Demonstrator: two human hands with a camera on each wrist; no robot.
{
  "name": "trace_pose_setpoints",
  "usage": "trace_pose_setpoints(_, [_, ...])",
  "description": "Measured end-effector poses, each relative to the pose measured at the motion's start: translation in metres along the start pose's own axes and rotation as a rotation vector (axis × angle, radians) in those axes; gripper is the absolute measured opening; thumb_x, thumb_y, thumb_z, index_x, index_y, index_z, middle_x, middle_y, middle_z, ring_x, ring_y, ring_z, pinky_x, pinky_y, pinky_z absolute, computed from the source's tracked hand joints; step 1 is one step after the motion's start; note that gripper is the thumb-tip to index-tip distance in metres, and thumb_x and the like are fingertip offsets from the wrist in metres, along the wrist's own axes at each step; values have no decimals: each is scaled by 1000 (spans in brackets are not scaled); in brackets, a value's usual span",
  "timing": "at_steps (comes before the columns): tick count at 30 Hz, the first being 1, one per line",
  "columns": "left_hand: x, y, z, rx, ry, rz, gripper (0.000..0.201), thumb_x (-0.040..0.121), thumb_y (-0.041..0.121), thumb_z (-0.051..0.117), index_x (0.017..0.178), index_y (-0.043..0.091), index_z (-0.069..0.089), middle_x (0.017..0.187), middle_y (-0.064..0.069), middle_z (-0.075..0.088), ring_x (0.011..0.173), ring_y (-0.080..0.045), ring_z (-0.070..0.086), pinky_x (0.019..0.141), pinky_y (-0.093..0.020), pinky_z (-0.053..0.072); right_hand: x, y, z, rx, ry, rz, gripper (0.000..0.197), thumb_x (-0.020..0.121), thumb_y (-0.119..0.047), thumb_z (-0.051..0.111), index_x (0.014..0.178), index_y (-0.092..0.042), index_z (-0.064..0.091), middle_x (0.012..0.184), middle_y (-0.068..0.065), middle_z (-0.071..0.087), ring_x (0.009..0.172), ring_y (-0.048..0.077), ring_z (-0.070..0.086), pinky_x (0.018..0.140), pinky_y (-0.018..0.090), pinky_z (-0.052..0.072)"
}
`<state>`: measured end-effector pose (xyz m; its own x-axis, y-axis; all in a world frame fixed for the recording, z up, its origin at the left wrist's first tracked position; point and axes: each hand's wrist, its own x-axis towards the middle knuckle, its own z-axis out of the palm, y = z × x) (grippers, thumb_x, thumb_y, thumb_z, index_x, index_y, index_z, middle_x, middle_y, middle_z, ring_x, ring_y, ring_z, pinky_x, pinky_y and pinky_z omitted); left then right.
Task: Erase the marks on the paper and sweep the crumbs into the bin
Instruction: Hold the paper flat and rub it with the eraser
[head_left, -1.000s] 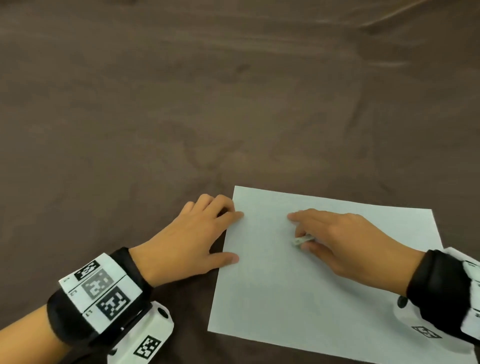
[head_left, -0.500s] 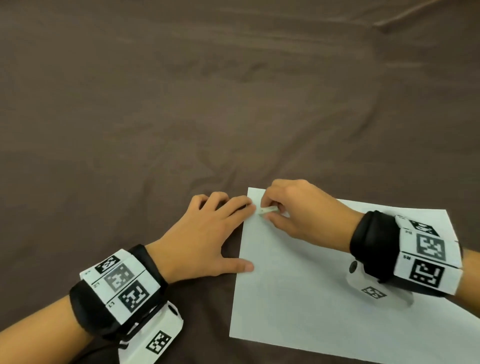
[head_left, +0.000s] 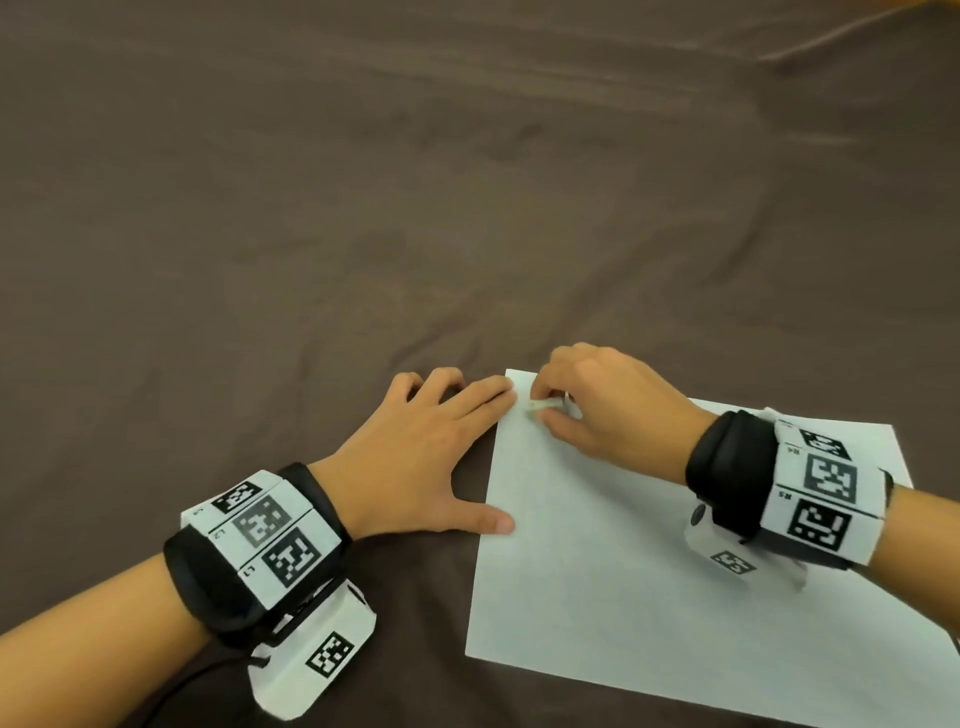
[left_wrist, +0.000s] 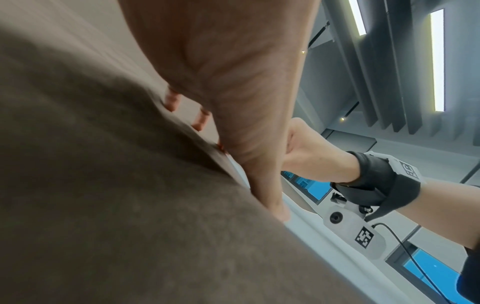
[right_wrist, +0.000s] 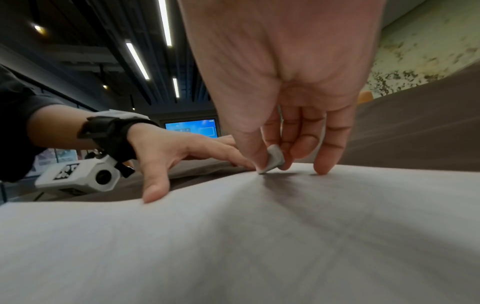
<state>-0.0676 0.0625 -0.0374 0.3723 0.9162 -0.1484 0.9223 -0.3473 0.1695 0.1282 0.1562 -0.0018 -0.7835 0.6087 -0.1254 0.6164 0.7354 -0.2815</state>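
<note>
A white sheet of paper (head_left: 649, 571) lies on the brown cloth at the lower right. My right hand (head_left: 597, 410) pinches a small white eraser (head_left: 543, 404) between thumb and fingers and presses it on the paper's far left corner. In the right wrist view the eraser (right_wrist: 272, 159) touches the paper (right_wrist: 233, 236) with its lower tip. My left hand (head_left: 415, 457) lies flat with spread fingers, its index finger and thumb pressing on the paper's left edge. No marks, crumbs or bin show clearly in any view.
Brown wrinkled cloth (head_left: 363, 208) covers the whole surface around the paper. A cable runs from my left wrist camera (head_left: 311, 654) toward the near edge.
My right hand carried the eraser from the paper's middle to its far left corner, beside my left index finger. My left hand kept pressing the paper's left edge.
</note>
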Motion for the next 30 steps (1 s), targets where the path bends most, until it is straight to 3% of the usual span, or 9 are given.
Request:
trace_pose_setpoints(3, [0, 0, 0, 26, 32, 12, 106, 72, 91, 37, 151, 20, 31, 155, 11, 29, 126, -19, 33, 100, -43, 36, -9, -6, 4, -17, -19, -36, 18, 93, -29, 53, 104, -19, 64, 99, -3, 58, 91, 15, 52, 78, 32, 48])
trace_pose_setpoints(7, [0, -1, 0, 20, 27, 7, 108, 72, 92, 37, 153, 21, 29, 156, 12, 27, 128, -19, 32, 103, -43, 35, -26, -16, 10, 1, -88, -142, 20, 93, -30, 52, 108, -22, 63, 99, -5, 57, 92, 16, 48, 73, 28, 40])
trace_pose_setpoints(11, [1, -1, -2, -2, -8, -15, 108, 71, 91, 39, 155, 25, 22, 158, 16, 20, 132, -17, 25, 106, -40, 29, -2, 0, 1, -24, -25, -37, 21, 93, -36, 53, 107, -23, 63, 101, -7, 58, 95, 15, 49, 74, 27, 40])
trace_pose_setpoints(15, [0, 0, -2, -5, -42, -32, 110, 72, 91, 39, 156, 27, 12, 160, 18, 11, 136, -14, 17, 111, -38, 22, 11, 10, -1, -1, 38, 11, 17, 92, -31, 54, 100, -19, 63, 97, -3, 58, 93, 17, 49, 72, 28, 40])
trace_pose_setpoints(22, [1, -1, 0, -4, -9, -38, 114, 68, 94, 39, 156, 25, 16, 160, 15, 15, 134, -17, 22, 109, -38, 26, -17, -8, 16, -158, 20, -244, 7, 81, -30, 66, 86, -26, 68, 77, -7, 57, 73, 17, 52, 67, 32, 40])
trace_pose_setpoints(27, [1, -1, -2, 7, -33, -46, 114, 68, 95, 37, 156, 29, 8, 161, 18, 4, 139, -17, 14, 112, -37, 20, 15, 7, 0, -167, 53, -62, 21, 94, -37, 49, 107, -27, 62, 100, -8, 58, 95, 15, 47, 79, 32, 32])
trace_pose_setpoints(30, [1, -2, -2, 12, -25, -40, 114, 67, 96, 35, 156, 29, 9, 161, 18, 6, 138, -16, 16, 110, -36, 21, 11, 3, 3, -153, 59, -151, 17, 92, -34, 53, 101, -25, 64, 95, -6, 58, 90, 16, 48, 74, 30, 29])
